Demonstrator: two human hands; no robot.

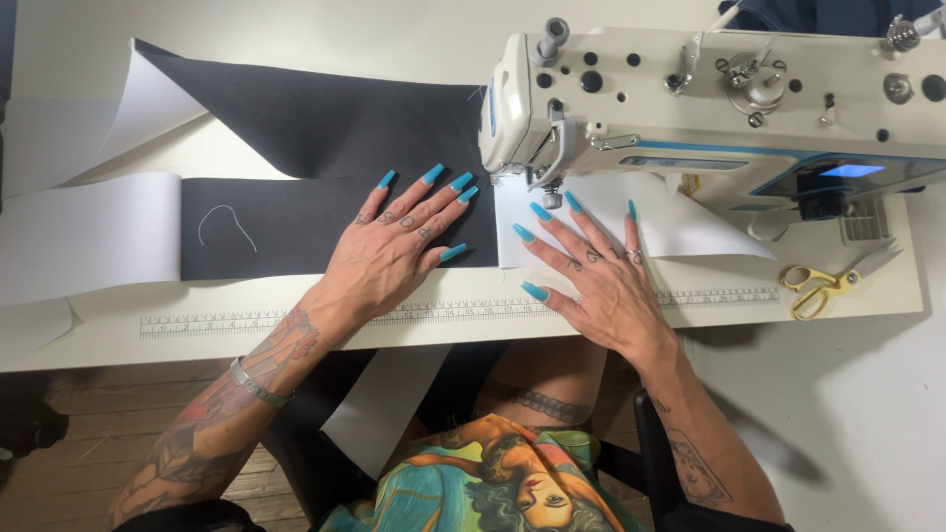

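A white work table (296, 340) is spread beneath both hands, with a printed measuring scale (246, 320) set along its near edge, just below the wrists. A white sewing machine (709, 99) is stood above and to the right of the right hand, its needle area just beyond the fingertips of both hands. A long strip of dark grey fabric (296, 227) is laid flat under the left hand and runs away to that hand's left; a second dark length is angled above it. White fabric (89, 232) is joined to the dark strip at the far left, and another white piece (670, 222) is spread under the right hand's fingers toward the machine.

The left hand (394, 251) is pressed flat on the dark fabric, fingers splayed and nothing gripped. The right hand (596, 281) is likewise laid open, palm down, its fingertips resting on the white piece.

Gold-handled scissors (823, 281) are seen well to the right of the right hand. A loose bit of pale thread (225, 222) is lying on the dark strip, left of the left hand.
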